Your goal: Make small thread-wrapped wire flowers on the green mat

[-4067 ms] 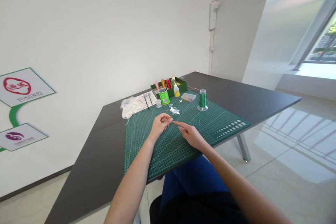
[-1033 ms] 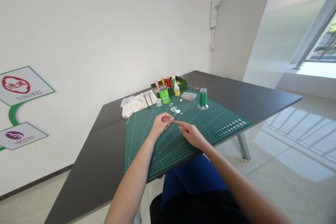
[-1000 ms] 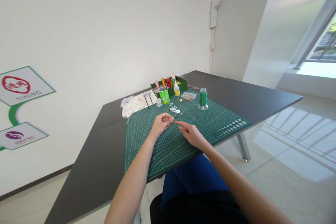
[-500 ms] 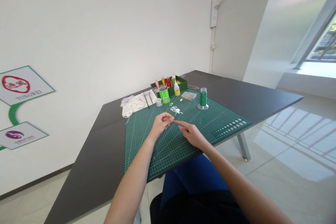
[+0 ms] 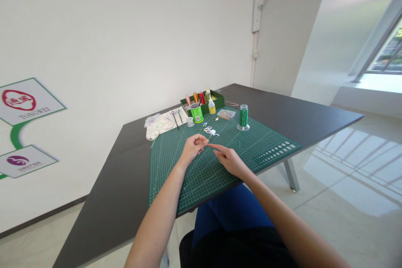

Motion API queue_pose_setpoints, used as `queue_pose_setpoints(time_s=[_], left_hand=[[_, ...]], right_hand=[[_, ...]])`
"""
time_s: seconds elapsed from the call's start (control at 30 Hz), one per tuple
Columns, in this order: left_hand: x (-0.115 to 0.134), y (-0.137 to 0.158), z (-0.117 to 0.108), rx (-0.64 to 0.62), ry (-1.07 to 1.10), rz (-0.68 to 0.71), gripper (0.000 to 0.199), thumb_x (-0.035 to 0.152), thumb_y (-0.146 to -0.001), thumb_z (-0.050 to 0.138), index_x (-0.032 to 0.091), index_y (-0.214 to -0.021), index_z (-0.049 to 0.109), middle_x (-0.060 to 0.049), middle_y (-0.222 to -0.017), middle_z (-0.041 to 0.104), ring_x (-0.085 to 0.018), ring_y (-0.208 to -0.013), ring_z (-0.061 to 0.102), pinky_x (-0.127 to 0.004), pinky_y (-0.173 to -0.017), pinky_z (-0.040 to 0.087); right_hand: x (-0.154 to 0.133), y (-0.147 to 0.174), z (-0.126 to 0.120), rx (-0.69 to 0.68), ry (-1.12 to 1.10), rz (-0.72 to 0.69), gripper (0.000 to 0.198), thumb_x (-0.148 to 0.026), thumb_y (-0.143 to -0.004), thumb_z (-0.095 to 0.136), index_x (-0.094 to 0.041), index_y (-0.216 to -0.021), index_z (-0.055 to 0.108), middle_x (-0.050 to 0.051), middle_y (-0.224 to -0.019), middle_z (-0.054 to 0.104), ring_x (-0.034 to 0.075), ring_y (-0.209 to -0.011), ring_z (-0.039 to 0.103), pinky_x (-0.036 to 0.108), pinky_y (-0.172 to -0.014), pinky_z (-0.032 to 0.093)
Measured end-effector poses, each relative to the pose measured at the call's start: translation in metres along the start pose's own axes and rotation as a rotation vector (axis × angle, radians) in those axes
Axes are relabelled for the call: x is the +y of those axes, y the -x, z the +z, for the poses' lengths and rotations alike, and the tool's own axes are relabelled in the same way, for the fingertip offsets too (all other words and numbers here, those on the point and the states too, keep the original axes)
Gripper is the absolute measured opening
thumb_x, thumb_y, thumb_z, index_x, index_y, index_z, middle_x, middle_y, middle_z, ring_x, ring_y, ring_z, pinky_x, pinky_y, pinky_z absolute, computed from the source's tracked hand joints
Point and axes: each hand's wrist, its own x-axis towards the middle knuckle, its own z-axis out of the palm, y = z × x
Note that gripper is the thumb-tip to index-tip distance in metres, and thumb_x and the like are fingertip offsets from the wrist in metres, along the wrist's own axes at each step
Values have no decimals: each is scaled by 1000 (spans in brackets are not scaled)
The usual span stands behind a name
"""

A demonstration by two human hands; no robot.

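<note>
My left hand is held over the green cutting mat, thumb and fingers pinched together. A small thin piece shows at its fingertips, too tiny to make out. My right hand comes in from the right, index finger stretched toward the left fingertips and seemingly touching there. Its thumb is apart from the index finger, and I see nothing held in it. Just beyond the hands lie white-handled scissors and a pale, ribbon-like piece. A spool of green thread stands farther right on the mat.
Along the mat's back stand a green can, a glue bottle, a clear case and a small round tub. Behind is a dark green box with thread spools. Brushes rest on a white sheet at back left.
</note>
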Motion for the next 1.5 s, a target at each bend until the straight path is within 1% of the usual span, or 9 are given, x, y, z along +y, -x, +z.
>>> queue_pose_setpoints(time_s=[0.6, 0.77, 0.93, 1.23, 1.5], left_hand=[[1, 0, 0, -11, -17, -3, 40, 49, -72, 78, 14, -81, 62, 5, -56, 52, -5, -42, 40, -18, -39, 27], [0, 1, 1, -36, -111, 12, 39, 49, -74, 77, 13, -81, 63, 5, -53, 50, -6, -43, 41, -18, -40, 28], [0, 3, 3, -67, -176, -10, 40, 51, -76, 74, 14, -83, 63, 5, -52, 49, -7, -43, 43, -19, -42, 30], [-1, 1, 2, -48, -149, -12, 42, 53, -75, 75, 14, -83, 63, 5, -53, 50, -6, -42, 42, -18, -40, 28], [0, 0, 1, 7, -98, -7, 42, 52, -72, 77, 14, -80, 62, 3, -58, 55, -6, -44, 43, -19, -42, 29]], right_hand=[[-5, 0, -2, -1, 11, 8, 44, -32, -95, 45, -10, -129, 65, -6, -52, 35, 10, -46, 25, 24, -47, 21], [-4, 0, -1, 5, 10, 6, 44, -31, -95, 45, -9, -127, 65, -6, -51, 35, 10, -46, 26, 25, -47, 21], [0, -1, 0, 14, 21, 2, 43, -31, -94, 46, -10, -127, 65, -7, -49, 35, 10, -44, 26, 25, -46, 21], [2, 0, 1, 16, -3, -3, 45, -31, -95, 44, -9, -128, 65, -5, -53, 39, 10, -46, 27, 24, -46, 23], [3, -1, 0, 5, -28, -31, 44, -29, -96, 41, -12, -128, 66, -3, -57, 45, 11, -47, 30, 24, -48, 27]])
